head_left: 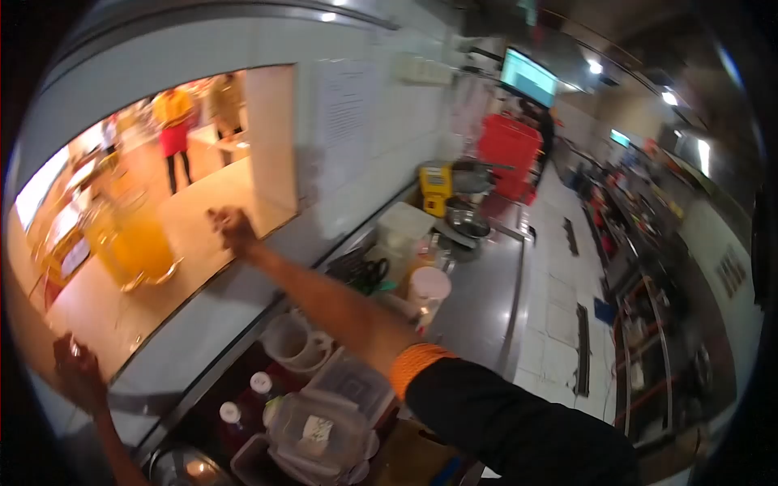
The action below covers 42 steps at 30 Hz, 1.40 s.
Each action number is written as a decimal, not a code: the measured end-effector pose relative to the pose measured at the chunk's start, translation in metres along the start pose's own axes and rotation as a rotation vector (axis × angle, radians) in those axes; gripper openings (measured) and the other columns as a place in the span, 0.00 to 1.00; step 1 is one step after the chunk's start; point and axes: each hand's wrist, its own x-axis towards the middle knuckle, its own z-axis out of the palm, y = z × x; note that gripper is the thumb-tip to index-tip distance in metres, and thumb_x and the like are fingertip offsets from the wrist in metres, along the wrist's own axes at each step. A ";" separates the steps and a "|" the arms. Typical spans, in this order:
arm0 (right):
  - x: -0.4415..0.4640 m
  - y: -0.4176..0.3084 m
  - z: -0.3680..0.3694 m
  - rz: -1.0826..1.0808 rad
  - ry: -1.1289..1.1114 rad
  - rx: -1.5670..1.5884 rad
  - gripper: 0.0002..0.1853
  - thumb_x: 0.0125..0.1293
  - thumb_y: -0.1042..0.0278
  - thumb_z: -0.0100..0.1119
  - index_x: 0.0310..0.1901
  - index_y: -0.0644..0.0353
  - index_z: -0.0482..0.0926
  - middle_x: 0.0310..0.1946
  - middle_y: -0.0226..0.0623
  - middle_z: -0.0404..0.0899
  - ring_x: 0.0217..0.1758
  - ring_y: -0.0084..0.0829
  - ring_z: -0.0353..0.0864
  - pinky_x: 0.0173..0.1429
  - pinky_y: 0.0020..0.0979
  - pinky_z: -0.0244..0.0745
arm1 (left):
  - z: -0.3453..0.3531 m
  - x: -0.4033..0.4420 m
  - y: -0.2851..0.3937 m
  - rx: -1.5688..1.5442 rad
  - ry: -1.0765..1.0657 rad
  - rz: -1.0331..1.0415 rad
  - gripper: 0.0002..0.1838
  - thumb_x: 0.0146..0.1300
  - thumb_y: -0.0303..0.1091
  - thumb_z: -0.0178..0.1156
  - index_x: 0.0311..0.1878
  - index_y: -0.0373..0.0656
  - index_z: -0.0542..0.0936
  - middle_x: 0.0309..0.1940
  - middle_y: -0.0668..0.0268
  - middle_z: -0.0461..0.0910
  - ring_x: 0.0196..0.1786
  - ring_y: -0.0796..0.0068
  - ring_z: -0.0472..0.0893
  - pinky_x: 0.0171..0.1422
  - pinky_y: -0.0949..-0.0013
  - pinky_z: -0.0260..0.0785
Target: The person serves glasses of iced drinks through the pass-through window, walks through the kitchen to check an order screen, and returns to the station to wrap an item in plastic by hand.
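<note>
A clear pitcher of orange-yellow drink (134, 243) stands on the pale ledge (207, 194) of a serving window. To its right is my right hand (233, 232), apart from it over the ledge. The fingers are loosely bent and slightly apart, with nothing visible in them. My left hand (79, 371) is at the ledge's near edge, below and left of the pitcher. Its fingers are curled, and a small bright spot shows among them; blur hides what it is. An orange cuff ends the black sleeve (510, 413) on my right arm.
Below the window are lidded plastic containers (316, 433), white-capped bottles (232, 415) and a clear jug (293, 344). A steel counter (486, 279) runs away rightward, carrying a white-lidded tub (429, 285) and a yellow device (435, 186). Beyond the window stands a person in yellow (172, 109).
</note>
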 end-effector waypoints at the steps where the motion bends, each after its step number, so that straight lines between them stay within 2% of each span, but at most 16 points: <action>1: -0.024 -0.057 0.003 0.177 -0.028 -0.190 0.18 0.65 0.58 0.55 0.23 0.63 0.71 0.16 0.39 0.74 0.18 0.27 0.77 0.20 0.32 0.70 | 0.014 -0.016 -0.031 0.129 -0.127 -0.041 0.09 0.63 0.29 0.53 0.46 0.41 0.74 0.37 0.60 0.76 0.32 0.58 0.78 0.37 0.62 0.71; 2: -0.032 -0.081 0.004 0.208 0.006 -0.164 0.21 0.66 0.56 0.56 0.21 0.65 0.69 0.13 0.39 0.72 0.12 0.29 0.73 0.20 0.33 0.69 | 0.023 -0.022 -0.042 0.026 -0.188 -0.090 0.08 0.63 0.28 0.53 0.45 0.40 0.74 0.37 0.58 0.76 0.35 0.57 0.78 0.38 0.59 0.70; 3: -0.034 -0.084 0.002 0.199 0.012 -0.159 0.21 0.66 0.56 0.56 0.21 0.65 0.69 0.13 0.39 0.72 0.12 0.29 0.73 0.20 0.33 0.69 | 0.020 -0.014 -0.034 0.026 -0.178 -0.081 0.08 0.63 0.28 0.53 0.45 0.40 0.74 0.37 0.58 0.76 0.35 0.57 0.78 0.38 0.59 0.70; 5: -0.034 -0.089 0.005 0.197 -0.003 -0.211 0.23 0.67 0.54 0.54 0.20 0.61 0.66 0.12 0.33 0.69 0.11 0.24 0.71 0.17 0.28 0.66 | 0.011 -0.009 -0.020 -0.063 -0.041 0.068 0.06 0.61 0.23 0.54 0.42 0.36 0.74 0.32 0.56 0.71 0.28 0.60 0.73 0.30 0.60 0.65; 7: -0.033 -0.089 0.005 0.171 -0.010 -0.216 0.22 0.68 0.55 0.54 0.20 0.61 0.66 0.12 0.32 0.69 0.11 0.23 0.71 0.17 0.28 0.66 | 0.006 -0.007 -0.015 -0.043 -0.061 0.047 0.06 0.61 0.23 0.54 0.42 0.36 0.74 0.33 0.57 0.71 0.28 0.61 0.73 0.31 0.61 0.65; 9: -0.034 -0.089 0.005 0.177 -0.023 -0.245 0.22 0.66 0.57 0.55 0.20 0.65 0.68 0.15 0.39 0.73 0.14 0.28 0.74 0.21 0.33 0.70 | 0.002 -0.008 -0.013 -0.013 -0.109 -0.003 0.07 0.62 0.24 0.54 0.43 0.38 0.73 0.35 0.59 0.71 0.27 0.64 0.73 0.33 0.62 0.65; 15: -0.035 -0.087 0.006 0.125 0.007 -0.285 0.21 0.65 0.58 0.55 0.21 0.67 0.70 0.15 0.44 0.74 0.17 0.31 0.76 0.22 0.35 0.70 | -0.005 -0.006 -0.008 -0.043 -0.111 0.009 0.07 0.62 0.25 0.54 0.43 0.39 0.73 0.37 0.60 0.71 0.26 0.67 0.72 0.36 0.62 0.65; 28: -0.037 -0.091 0.007 0.090 0.046 -0.352 0.20 0.63 0.59 0.56 0.21 0.68 0.72 0.17 0.50 0.76 0.22 0.38 0.79 0.30 0.38 0.71 | -0.003 -0.006 -0.003 -0.065 -0.107 -0.091 0.11 0.61 0.23 0.55 0.47 0.38 0.72 0.38 0.58 0.73 0.30 0.65 0.74 0.38 0.63 0.66; 33: -0.037 -0.083 0.007 0.095 0.044 -0.333 0.19 0.64 0.59 0.55 0.22 0.68 0.72 0.18 0.51 0.76 0.23 0.38 0.79 0.31 0.39 0.71 | -0.010 -0.003 -0.002 0.066 -0.084 0.048 0.10 0.63 0.25 0.52 0.47 0.38 0.72 0.38 0.59 0.73 0.35 0.64 0.76 0.36 0.65 0.67; 35: -0.032 -0.063 0.007 0.015 0.055 -0.358 0.19 0.64 0.59 0.54 0.24 0.68 0.73 0.19 0.50 0.77 0.23 0.38 0.78 0.31 0.41 0.70 | -0.011 0.000 0.002 0.104 0.036 0.178 0.09 0.65 0.27 0.50 0.47 0.40 0.73 0.38 0.61 0.73 0.36 0.66 0.75 0.34 0.66 0.67; 36: -0.030 -0.050 0.008 -0.049 0.079 -0.376 0.18 0.64 0.59 0.54 0.24 0.67 0.73 0.20 0.50 0.76 0.22 0.37 0.77 0.30 0.41 0.69 | 0.003 -0.020 -0.019 -0.374 -0.143 -0.224 0.09 0.64 0.29 0.50 0.47 0.41 0.73 0.37 0.63 0.72 0.36 0.67 0.74 0.35 0.66 0.67; 37: -0.028 -0.039 0.008 -0.110 0.099 -0.379 0.18 0.64 0.59 0.54 0.24 0.66 0.74 0.20 0.49 0.76 0.21 0.36 0.75 0.30 0.41 0.69 | -0.007 -0.011 -0.004 -0.755 -0.196 -0.628 0.11 0.61 0.29 0.54 0.47 0.42 0.74 0.37 0.64 0.73 0.37 0.67 0.73 0.36 0.66 0.68; 38: -0.025 -0.025 0.009 -0.140 0.108 -0.299 0.18 0.65 0.58 0.55 0.24 0.63 0.74 0.18 0.47 0.75 0.20 0.34 0.73 0.27 0.40 0.68 | -0.017 -0.006 0.016 -0.029 -0.114 -0.177 0.13 0.56 0.26 0.56 0.46 0.42 0.74 0.37 0.64 0.74 0.39 0.67 0.74 0.39 0.66 0.68; 39: -0.021 -0.015 0.004 0.015 0.034 -0.318 0.18 0.65 0.57 0.56 0.23 0.62 0.74 0.15 0.44 0.73 0.18 0.33 0.71 0.25 0.39 0.67 | -0.020 -0.004 0.020 0.046 -0.021 -0.060 0.15 0.53 0.23 0.57 0.46 0.42 0.75 0.37 0.62 0.75 0.41 0.63 0.76 0.44 0.64 0.67; 40: -0.020 -0.016 0.001 -0.026 0.024 -0.391 0.19 0.65 0.56 0.57 0.22 0.62 0.74 0.14 0.41 0.72 0.17 0.32 0.71 0.25 0.39 0.67 | -0.024 -0.001 0.019 0.067 -0.102 -0.047 0.15 0.51 0.23 0.58 0.45 0.43 0.76 0.37 0.60 0.75 0.43 0.59 0.76 0.48 0.61 0.65; 42: -0.028 -0.059 0.001 0.075 0.011 -0.417 0.20 0.64 0.57 0.58 0.20 0.62 0.73 0.13 0.39 0.71 0.18 0.31 0.72 0.26 0.36 0.68 | -0.017 0.000 0.018 0.113 -0.047 -0.012 0.13 0.52 0.24 0.58 0.43 0.43 0.76 0.37 0.59 0.75 0.43 0.58 0.76 0.48 0.59 0.65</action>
